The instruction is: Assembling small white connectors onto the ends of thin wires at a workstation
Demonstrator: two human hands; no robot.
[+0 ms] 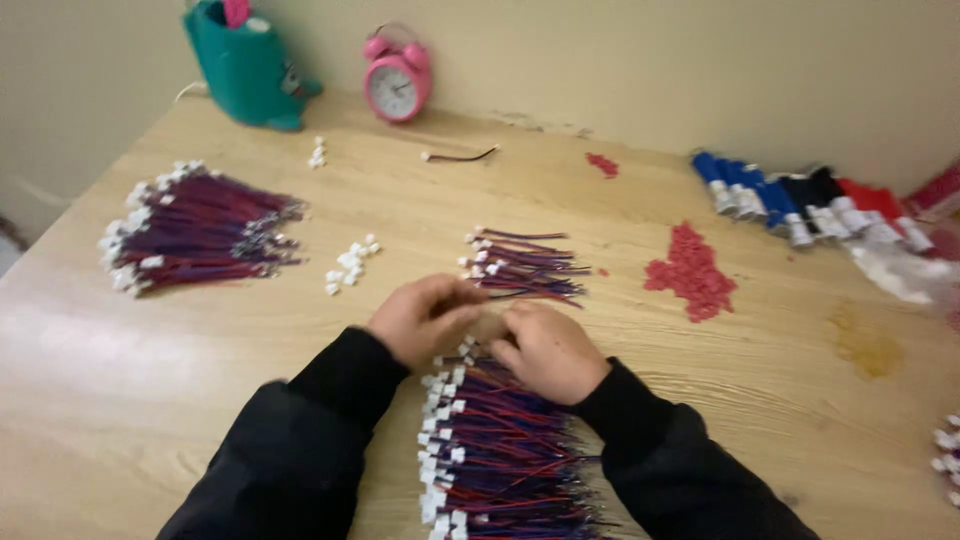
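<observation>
Both hands meet at the top of a large bundle of red and dark wire leads with white connectors (495,450) on the wooden table (700,380). The left hand (425,318) and the right hand (548,352) curl together, fingertips touching; what they pinch is hidden. Just beyond them lies a smaller wire bundle (525,265). Another big bundle (195,230) lies far left, loose white connectors (350,265) beside it. A pile of small red pieces (690,272) lies to the right, a pink alarm clock (397,80) by the wall.
</observation>
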